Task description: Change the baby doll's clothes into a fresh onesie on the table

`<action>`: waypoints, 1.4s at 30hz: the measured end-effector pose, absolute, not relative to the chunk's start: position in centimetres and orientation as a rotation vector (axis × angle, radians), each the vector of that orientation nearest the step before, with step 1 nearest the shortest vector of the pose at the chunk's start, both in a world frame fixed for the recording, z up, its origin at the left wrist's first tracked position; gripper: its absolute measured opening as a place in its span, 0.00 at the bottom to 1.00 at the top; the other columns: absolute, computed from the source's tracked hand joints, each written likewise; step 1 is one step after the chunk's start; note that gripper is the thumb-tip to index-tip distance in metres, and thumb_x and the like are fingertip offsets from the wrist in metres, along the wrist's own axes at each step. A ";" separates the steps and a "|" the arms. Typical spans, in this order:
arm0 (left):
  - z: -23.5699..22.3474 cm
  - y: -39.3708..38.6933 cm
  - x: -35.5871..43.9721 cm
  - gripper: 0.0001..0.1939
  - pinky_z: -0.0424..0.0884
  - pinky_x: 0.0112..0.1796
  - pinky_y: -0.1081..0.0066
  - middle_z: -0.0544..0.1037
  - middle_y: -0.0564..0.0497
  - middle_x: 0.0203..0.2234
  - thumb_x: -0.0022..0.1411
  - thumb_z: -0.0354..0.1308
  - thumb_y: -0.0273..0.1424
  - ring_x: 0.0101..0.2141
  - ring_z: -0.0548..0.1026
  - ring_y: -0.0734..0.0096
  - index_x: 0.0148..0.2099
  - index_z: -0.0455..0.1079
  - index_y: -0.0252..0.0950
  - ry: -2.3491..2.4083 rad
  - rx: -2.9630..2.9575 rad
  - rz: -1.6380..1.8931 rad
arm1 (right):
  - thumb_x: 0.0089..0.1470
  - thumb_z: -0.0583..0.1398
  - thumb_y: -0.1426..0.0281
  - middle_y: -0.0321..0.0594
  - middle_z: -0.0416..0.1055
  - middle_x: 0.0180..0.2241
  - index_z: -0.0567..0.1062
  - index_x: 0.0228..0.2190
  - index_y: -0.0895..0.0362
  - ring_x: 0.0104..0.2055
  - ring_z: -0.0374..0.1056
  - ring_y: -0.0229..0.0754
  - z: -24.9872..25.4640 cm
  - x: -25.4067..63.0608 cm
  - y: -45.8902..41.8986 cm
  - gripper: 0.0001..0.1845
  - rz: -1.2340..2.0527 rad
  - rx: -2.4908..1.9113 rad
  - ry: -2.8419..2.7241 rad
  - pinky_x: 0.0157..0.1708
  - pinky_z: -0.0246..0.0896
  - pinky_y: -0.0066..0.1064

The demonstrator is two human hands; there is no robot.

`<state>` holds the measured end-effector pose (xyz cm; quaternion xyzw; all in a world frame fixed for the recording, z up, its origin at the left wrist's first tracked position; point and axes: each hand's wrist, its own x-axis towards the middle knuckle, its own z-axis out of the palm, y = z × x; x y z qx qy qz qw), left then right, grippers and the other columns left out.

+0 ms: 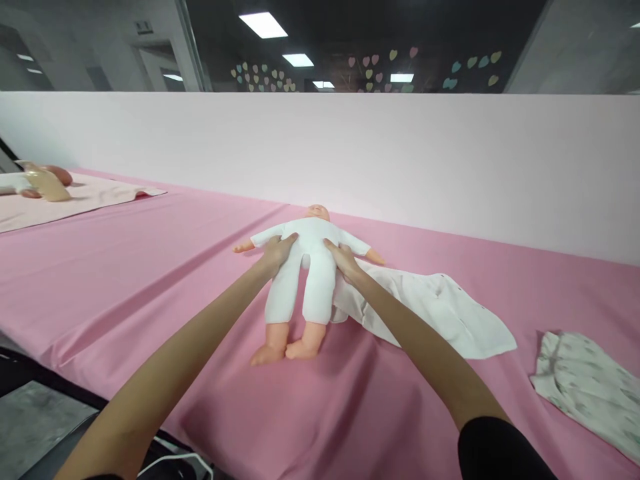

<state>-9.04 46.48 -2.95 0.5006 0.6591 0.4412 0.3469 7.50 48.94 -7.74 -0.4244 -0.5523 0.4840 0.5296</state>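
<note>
A baby doll (313,243) with a white cloth body lies on its back on the pink cover, its head toward the wall and its bare feet toward me. My left hand (279,253) grips the doll's side near the hip, thumb on top of the body. On the opposite side my right hand (343,258) holds it the same way; the fingers of both hands are partly hidden under the doll. White baby clothing (440,310) with small dots along its edge lies spread beside the doll, partly behind my right forearm.
A folded, leaf-patterned white cloth (590,383) lies at the right. At the far left, another doll (17,183) and a person's gloved-looking, yellowish hand or object (47,183) are on a pale mat (110,191). A white wall (320,147) borders the pink-covered table (165,267).
</note>
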 end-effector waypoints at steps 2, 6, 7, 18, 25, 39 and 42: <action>-2.3 44.5 -7.7 0.25 0.72 0.39 0.66 0.71 0.40 0.49 0.59 0.51 0.42 0.45 0.73 0.59 0.54 0.60 0.32 1.570 1.308 1.248 | 0.50 0.59 0.58 0.47 0.72 0.43 0.71 0.42 0.61 0.44 0.70 0.44 -6.3 9.1 46.7 0.22 1.139 -0.979 -1.286 0.45 0.66 0.35; -2.4 41.1 -3.9 0.25 0.73 0.41 0.67 0.69 0.43 0.52 0.61 0.50 0.42 0.46 0.72 0.62 0.56 0.57 0.34 1.240 1.419 1.332 | 0.49 0.60 0.58 0.46 0.73 0.42 0.73 0.40 0.61 0.43 0.70 0.46 -4.0 13.2 41.2 0.21 1.024 -1.055 -1.250 0.43 0.67 0.36; -2.7 40.3 -2.7 0.26 0.73 0.42 0.67 0.69 0.43 0.52 0.60 0.51 0.42 0.47 0.72 0.62 0.57 0.56 0.34 1.171 1.456 1.332 | 0.50 0.60 0.58 0.46 0.73 0.42 0.73 0.40 0.61 0.43 0.70 0.46 -3.7 14.5 39.8 0.21 0.991 -1.086 -1.238 0.42 0.67 0.36; -8.8 34.6 9.1 0.42 0.56 0.58 0.68 0.54 0.42 0.62 0.53 0.59 0.44 0.60 0.56 0.63 0.64 0.47 0.33 0.986 1.453 1.224 | 0.57 0.53 0.61 0.49 0.72 0.45 0.70 0.44 0.63 0.42 0.70 0.45 -7.0 27.2 31.2 0.20 0.795 -1.474 -1.247 0.41 0.67 0.32; -10.7 35.9 10.1 0.37 0.49 0.61 0.66 0.54 0.44 0.62 0.56 0.57 0.41 0.62 0.53 0.65 0.63 0.50 0.37 0.967 1.622 1.241 | 0.58 0.50 0.62 0.47 0.61 0.56 0.61 0.56 0.60 0.54 0.61 0.41 -9.1 28.8 32.0 0.27 0.387 -1.602 -1.440 0.54 0.55 0.32; -11.3 36.5 7.8 0.43 0.49 0.60 0.62 0.47 0.37 0.64 0.57 0.53 0.44 0.62 0.50 0.58 0.66 0.36 0.33 0.878 1.735 1.088 | 0.57 0.49 0.76 0.49 0.72 0.41 0.69 0.46 0.59 0.43 0.68 0.46 -3.2 18.7 36.6 0.16 -0.520 -1.887 -2.305 0.39 0.57 0.31; -11.8 36.5 7.9 0.34 0.55 0.57 0.64 0.58 0.39 0.60 0.58 0.51 0.36 0.60 0.56 0.59 0.64 0.46 0.31 0.858 1.775 1.153 | 0.52 0.54 0.79 0.46 0.71 0.43 0.68 0.45 0.58 0.45 0.67 0.45 -4.1 14.7 40.4 0.17 -0.457 -1.753 -2.509 0.42 0.57 0.32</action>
